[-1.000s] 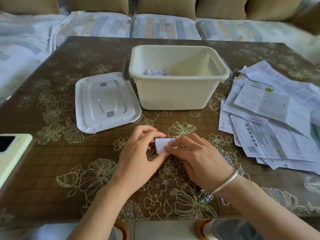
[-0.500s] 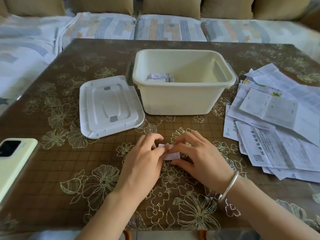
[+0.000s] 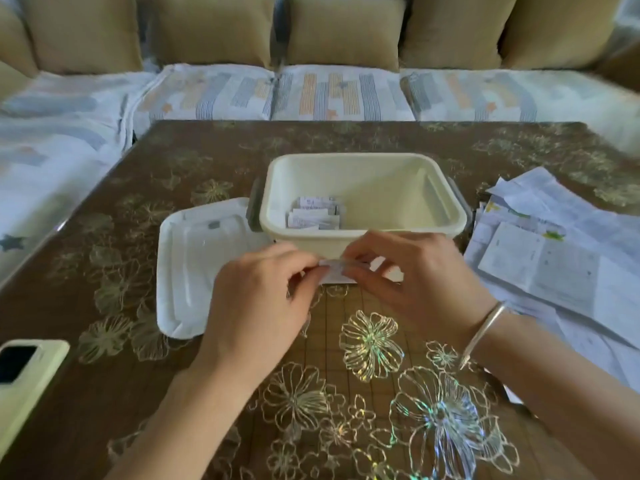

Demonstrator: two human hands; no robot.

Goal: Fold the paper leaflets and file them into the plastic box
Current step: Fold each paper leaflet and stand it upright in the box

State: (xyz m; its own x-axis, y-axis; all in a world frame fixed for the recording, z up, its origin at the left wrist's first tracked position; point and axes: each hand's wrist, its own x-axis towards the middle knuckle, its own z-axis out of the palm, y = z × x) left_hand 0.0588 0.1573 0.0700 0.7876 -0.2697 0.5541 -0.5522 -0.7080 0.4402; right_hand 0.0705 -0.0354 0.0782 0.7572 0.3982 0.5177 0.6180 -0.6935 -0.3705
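1. Progress: a few folded leaflets (image 3: 313, 214) already lie in the open cream plastic box (image 3: 381, 188), gathered on the left side of its floor. A broad pile of unfolded leaflets (image 3: 554, 271) is spread on the table (image 3: 346, 140) to the right of the box. Judging by that pile, the task is at an early stage and most of the folding is left.
2. In hand: one small folded leaflet (image 3: 337, 275) is held between both hands, just in front of the box's near wall. Whether it touches the table cannot be told. It looks close to fully folded and is not yet filed.
3. Fingers: the left hand (image 3: 263, 299) pinches the leaflet's left end between thumb and forefinger. The right hand (image 3: 415, 282) closes its fingertips on the right end, with the other fingers curled.
4. Look of the leaflet: a small white piece folded flat into several layers. It is blurred, so no print can be read.
5. Nearby: the box's white lid (image 3: 187, 265) lies flat on the table just left of the box. A pale green phone (image 3: 24, 375) sits at the table's left edge.
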